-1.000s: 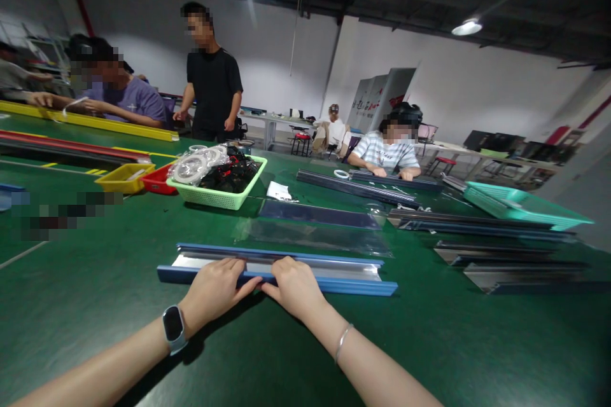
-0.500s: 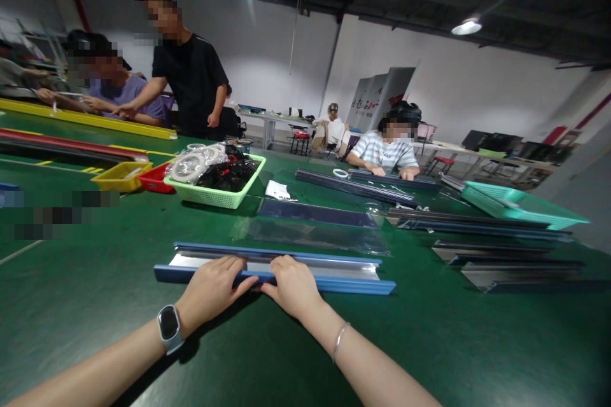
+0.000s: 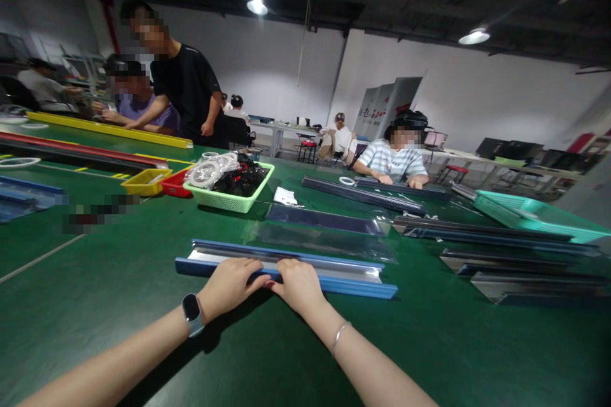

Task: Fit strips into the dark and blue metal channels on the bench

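A green-topped worktable [image 3: 119, 324] fills the lower half of the frame. At upper left, a standing person in a black T-shirt [image 3: 186, 86] leans toward a seated co-worker in a purple shirt [image 3: 160, 116]. Next in size is a long yellow profile [image 3: 109, 129], lying on the table in front of them. At lower centre lies a shorter blue channel profile [image 3: 344, 285], open side up. Left of centre stands a light-green perforated basket [image 3: 229, 201]. The left hand [image 3: 232, 286] and right hand [image 3: 300, 286] grip the blue channel's near wall side by side, fingers curled over it, thumbs pointing at each other. Smallest are a smartwatch [image 3: 191, 308] on the left wrist and a silver bangle [image 3: 340, 338] on the right.
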`<state>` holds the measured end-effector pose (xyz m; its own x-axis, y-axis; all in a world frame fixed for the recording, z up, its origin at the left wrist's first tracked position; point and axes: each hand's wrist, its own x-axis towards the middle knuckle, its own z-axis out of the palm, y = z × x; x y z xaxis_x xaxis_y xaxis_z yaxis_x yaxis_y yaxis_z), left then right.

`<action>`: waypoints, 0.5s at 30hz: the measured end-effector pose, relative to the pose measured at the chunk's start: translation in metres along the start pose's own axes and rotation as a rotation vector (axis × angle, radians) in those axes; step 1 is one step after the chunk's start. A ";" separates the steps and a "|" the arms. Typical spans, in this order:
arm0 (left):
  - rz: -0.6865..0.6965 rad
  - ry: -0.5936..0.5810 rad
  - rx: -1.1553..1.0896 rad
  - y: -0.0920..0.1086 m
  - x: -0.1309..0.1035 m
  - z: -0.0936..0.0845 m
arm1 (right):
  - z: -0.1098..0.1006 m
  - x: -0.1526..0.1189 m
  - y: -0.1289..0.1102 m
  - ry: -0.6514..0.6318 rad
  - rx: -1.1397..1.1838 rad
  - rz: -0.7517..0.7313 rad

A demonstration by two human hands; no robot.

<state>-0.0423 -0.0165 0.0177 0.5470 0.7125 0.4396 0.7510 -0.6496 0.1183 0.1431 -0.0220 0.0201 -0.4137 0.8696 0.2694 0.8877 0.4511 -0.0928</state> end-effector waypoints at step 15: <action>0.101 -0.050 0.115 0.000 0.017 0.009 | -0.011 -0.003 0.012 -0.058 0.044 -0.081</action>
<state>-0.0292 -0.0021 0.0172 0.6378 0.6590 0.3987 0.7269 -0.6861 -0.0287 0.1574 -0.0219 0.0286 -0.4958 0.8397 0.2216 0.8419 0.5273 -0.1149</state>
